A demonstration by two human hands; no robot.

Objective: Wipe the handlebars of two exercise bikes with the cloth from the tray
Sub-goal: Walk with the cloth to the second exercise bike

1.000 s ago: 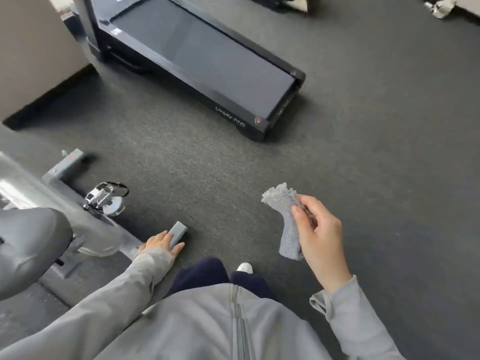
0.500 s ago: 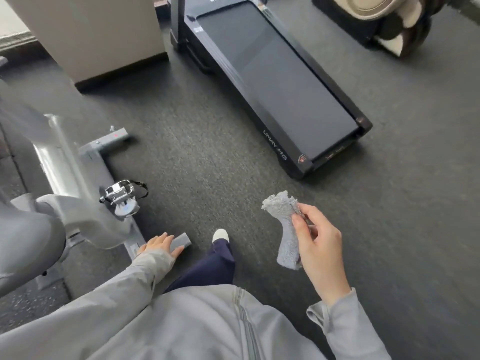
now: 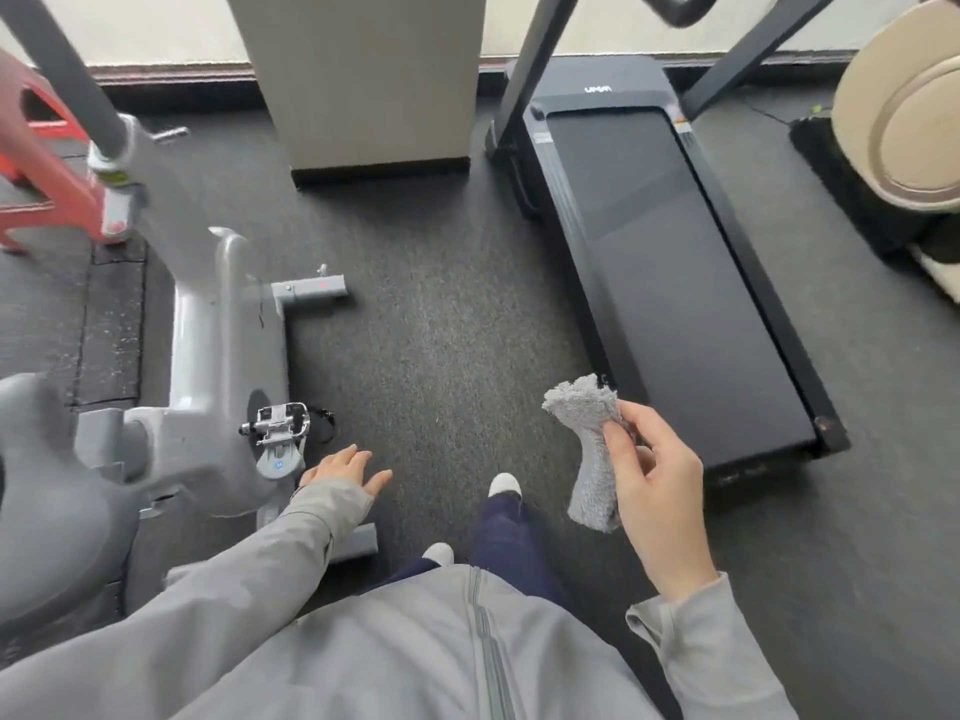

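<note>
Your right hand (image 3: 655,490) holds the grey cloth (image 3: 589,449) upright in front of you, thumb and curled fingers pinching it round the middle so the frayed top fans out above the grip and the lower end hangs below. The cloth is off the floor, just in front of the near end of the black treadmill (image 3: 670,272).

Your left hand (image 3: 344,468) is stretched low toward the floor, fingers straight and slightly spread, holding nothing. It sits just right of the grey exercise bike (image 3: 208,324), near the metal pedal (image 3: 278,420); cannot tell whether it touches the bike's base.

The bike fills the left side: grey saddle (image 3: 47,491) at lower left, blurred; front foot bar (image 3: 311,289) with a red mark jutting right. Its handlebars are not visible. A dark post rises from the frame to the top left corner.

Behind the bike, a red frame (image 3: 41,163), only partly seen. A beige pillar (image 3: 363,75) stands at top centre between bike and treadmill. A beige rounded machine (image 3: 904,111) at the right edge, well apart from the cloth.

Dark carpet (image 3: 441,330) throughout. Two white shoe toes show below your hands, above the grey zip jacket.
</note>
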